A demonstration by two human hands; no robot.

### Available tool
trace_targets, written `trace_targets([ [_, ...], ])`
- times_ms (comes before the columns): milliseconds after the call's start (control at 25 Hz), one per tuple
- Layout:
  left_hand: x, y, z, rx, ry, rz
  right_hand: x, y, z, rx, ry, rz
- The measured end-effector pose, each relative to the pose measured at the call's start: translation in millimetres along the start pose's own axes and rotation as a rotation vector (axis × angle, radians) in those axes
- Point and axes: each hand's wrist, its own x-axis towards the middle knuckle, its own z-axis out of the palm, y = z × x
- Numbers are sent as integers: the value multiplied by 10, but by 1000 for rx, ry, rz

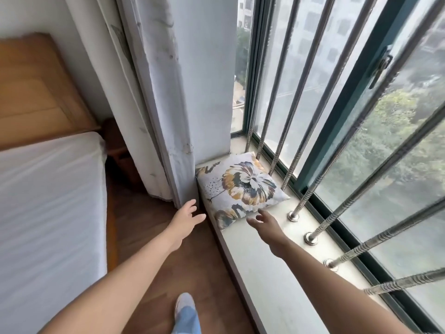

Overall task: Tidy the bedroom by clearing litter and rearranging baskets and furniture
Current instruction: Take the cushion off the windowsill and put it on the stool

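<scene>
Here: white-sheeted mattress (48, 201) far left. Left hand (186, 216) spread, empty, beside pale curtain (156, 116). Floral square cushion (240, 189) lies flat on stone windowsill (277, 273); right hand (265, 221) open at its near edge. Risk: one-handed tug might drag the cushion off onto the floor.

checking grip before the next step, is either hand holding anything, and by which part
Nothing is held. Both hands are open: the left hand off the cushion, the right hand at its near edge.
</scene>
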Motion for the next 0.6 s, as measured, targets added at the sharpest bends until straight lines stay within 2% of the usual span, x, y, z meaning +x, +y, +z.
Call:
trace_targets([
  [320,1281,587,-530,97,-157,27,1025,-526,437,94,135,58],
  [600,2181,879,-584,180,-264,-5,1597,-560,657,239,214,175],
])
